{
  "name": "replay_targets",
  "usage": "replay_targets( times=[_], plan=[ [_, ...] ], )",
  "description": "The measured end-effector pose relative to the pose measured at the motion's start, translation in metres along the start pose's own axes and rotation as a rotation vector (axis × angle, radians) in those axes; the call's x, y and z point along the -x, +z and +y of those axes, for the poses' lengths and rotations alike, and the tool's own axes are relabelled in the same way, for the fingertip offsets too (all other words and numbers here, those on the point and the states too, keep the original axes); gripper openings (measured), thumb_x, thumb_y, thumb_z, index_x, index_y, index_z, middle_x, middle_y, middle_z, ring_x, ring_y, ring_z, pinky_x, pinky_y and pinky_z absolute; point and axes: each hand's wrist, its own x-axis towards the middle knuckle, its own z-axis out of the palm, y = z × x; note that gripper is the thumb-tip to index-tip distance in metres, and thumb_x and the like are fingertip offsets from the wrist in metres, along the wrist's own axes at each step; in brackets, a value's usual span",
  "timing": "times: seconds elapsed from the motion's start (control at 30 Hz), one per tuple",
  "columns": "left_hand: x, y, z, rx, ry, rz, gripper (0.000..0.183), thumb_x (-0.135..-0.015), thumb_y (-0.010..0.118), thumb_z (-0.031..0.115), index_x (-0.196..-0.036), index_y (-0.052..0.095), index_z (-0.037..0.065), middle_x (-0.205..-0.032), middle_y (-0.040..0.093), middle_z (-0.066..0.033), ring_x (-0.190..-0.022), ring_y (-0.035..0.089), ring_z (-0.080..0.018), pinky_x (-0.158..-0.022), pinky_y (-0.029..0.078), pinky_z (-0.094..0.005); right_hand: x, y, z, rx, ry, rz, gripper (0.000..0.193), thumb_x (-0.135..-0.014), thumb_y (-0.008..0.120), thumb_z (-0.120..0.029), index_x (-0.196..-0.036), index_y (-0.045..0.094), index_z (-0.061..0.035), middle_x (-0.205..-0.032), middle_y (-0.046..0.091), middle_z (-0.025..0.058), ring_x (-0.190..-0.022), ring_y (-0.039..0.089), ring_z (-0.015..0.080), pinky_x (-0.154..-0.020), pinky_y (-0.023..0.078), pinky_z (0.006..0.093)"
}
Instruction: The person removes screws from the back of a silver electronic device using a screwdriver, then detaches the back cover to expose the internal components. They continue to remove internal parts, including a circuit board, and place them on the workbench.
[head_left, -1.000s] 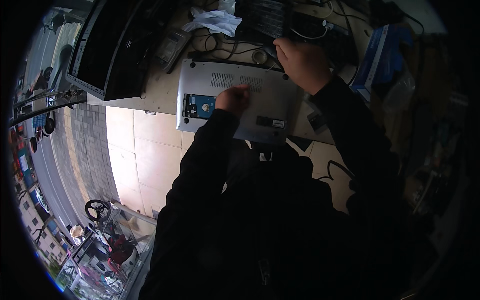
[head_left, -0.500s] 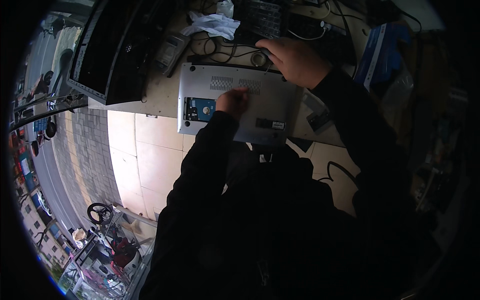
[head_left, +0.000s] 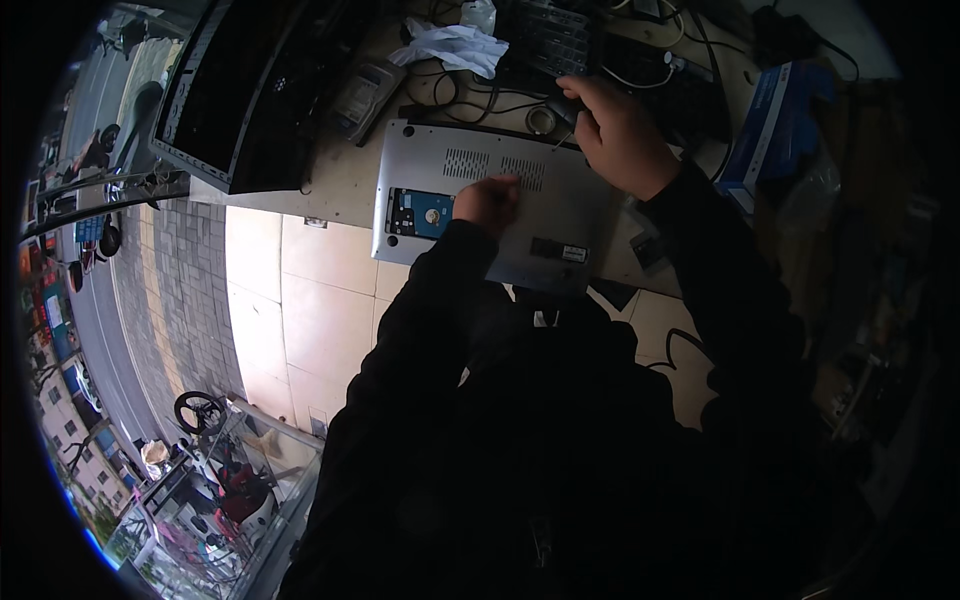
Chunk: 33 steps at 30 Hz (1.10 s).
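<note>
Two dark-sleeved arms reach over a silver laptop (head_left: 560, 205), which lies bottom side up on the front of the bench (head_left: 345, 197), its near edge jutting toward the person, probably to bring the work close. Near that edge, a small opening shows a labelled module (head_left: 573, 254). The left hand (head_left: 490, 205) rests loosely curled on the casing, likely to steady it; I cannot tell whether its fingers pinch anything. Just beside it, an uncovered bay shows a blue hard drive (head_left: 432, 214). The casing looks smooth and dull, with two slotted vents and dark corner feet. Apart from its partner, the right hand (head_left: 630, 140) hangs over the far right corner, its fingers apparently closed on a slim tool (head_left: 562, 141), a thin shaft pointing at the edge, perhaps held so for a screw there. Beyond lie a ring-shaped roll (head_left: 540, 121), tangled cables, a dark keyboard (head_left: 550, 38) and crumpled white paper (head_left: 455, 46).
</note>
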Motion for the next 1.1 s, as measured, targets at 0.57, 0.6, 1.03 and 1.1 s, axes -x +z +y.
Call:
replay_targets(
  times=[0.57, 0.6, 1.03, 1.1],
  plan=[
    [0.002, 0.003, 0.001, 0.001, 0.001, 0.005, 0.02, -0.089, 0.039, 0.006, -0.102, 0.053, -0.001, -0.071, 0.05, -0.0058, -0.052, 0.04, -0.0151, -0.048, 0.035, -0.0264, 0.001, -0.002, -0.003, -0.1, 0.034, -0.068, 0.021, -0.091, 0.051, -0.004, -0.111, 0.057, 0.0008, -0.085, 0.066, 0.0135, -0.074, 0.066, 0.0238, -0.063, 0.052, 0.0332],
    [0.002, 0.002, 0.001, -0.004, 0.006, -0.004, 0.02, -0.089, 0.039, 0.006, -0.102, 0.053, -0.001, -0.071, 0.051, -0.0059, -0.052, 0.04, -0.015, -0.048, 0.034, -0.0263, 0.002, -0.005, -0.003, -0.117, 0.091, -0.121, 0.022, -0.091, 0.051, -0.003, -0.111, 0.057, 0.0008, -0.084, 0.066, 0.0133, -0.073, 0.066, 0.024, -0.062, 0.052, 0.0333],
    [0.003, 0.006, 0.002, -0.006, -0.003, 0.033, 0.021, -0.09, 0.037, 0.008, -0.1, 0.054, 0.0, -0.071, 0.051, -0.0054, -0.054, 0.04, -0.0143, -0.048, 0.035, -0.026, 0.005, 0.0, -0.001, -0.073, 0.028, -0.035, 0.026, -0.092, 0.049, -0.003, -0.118, 0.054, -0.0032, -0.089, 0.064, 0.0085, -0.074, 0.063, 0.0171, -0.063, 0.05, 0.0278],
    [0.003, 0.005, 0.002, -0.01, 0.002, 0.03, 0.021, -0.09, 0.038, 0.008, -0.1, 0.054, 0.0, -0.071, 0.051, -0.0053, -0.054, 0.041, -0.0146, -0.048, 0.035, -0.0261, 0.006, -0.003, 0.003, -0.103, 0.059, -0.128, 0.028, -0.091, 0.049, -0.001, -0.119, 0.054, -0.0039, -0.092, 0.063, 0.0091, -0.073, 0.063, 0.0171, -0.062, 0.05, 0.0277]
  ],
)
